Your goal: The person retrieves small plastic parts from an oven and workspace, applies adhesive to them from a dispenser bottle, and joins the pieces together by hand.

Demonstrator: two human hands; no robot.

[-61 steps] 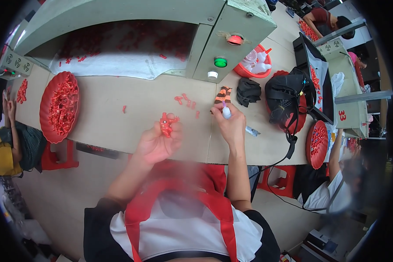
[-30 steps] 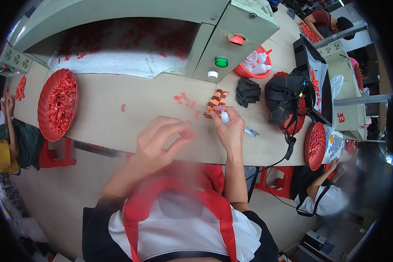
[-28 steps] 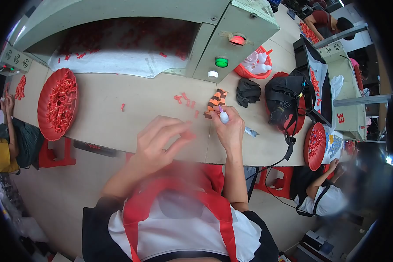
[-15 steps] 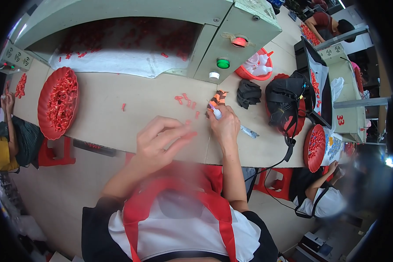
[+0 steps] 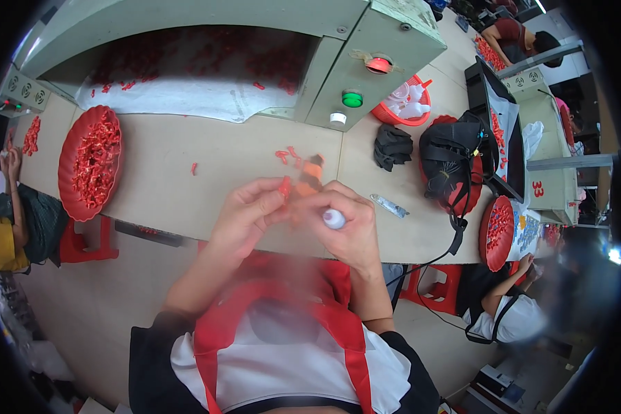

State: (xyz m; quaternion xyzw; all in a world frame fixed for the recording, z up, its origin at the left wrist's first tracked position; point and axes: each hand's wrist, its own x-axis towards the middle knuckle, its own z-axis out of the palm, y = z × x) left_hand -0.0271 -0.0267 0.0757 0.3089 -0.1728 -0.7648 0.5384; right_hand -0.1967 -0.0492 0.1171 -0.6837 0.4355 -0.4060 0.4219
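Note:
Between the fingertips of my left hand (image 5: 245, 210) is a small red plastic piece (image 5: 285, 185), held upright. My right hand (image 5: 352, 228) is closed around a small white squeeze bottle (image 5: 334, 219), its end pointing toward me. Just beyond the right fingers is an orange-and-brown striped object (image 5: 310, 178), smeared by motion; it seems held in the right fingertips, and its kind does not show. Both hands meet over the table's near edge. Several loose red pieces (image 5: 281, 157) lie past my fingers, and a single red piece (image 5: 194, 168) lies farther left.
A scalloped red tray (image 5: 65, 162) of red pieces stands left. Ahead is a pale green machine (image 5: 386, 65) with buttons. To the right are a black cloth (image 5: 393, 148), a flattened tube (image 5: 390, 205), a red basket (image 5: 424, 119) of bottles and a black bag (image 5: 452, 155). Co-workers sit both sides.
My right hand has drawn nearer and turned, with the bottle. The striped object has shifted left and toward me. My left hand now shows a red piece pinched upright.

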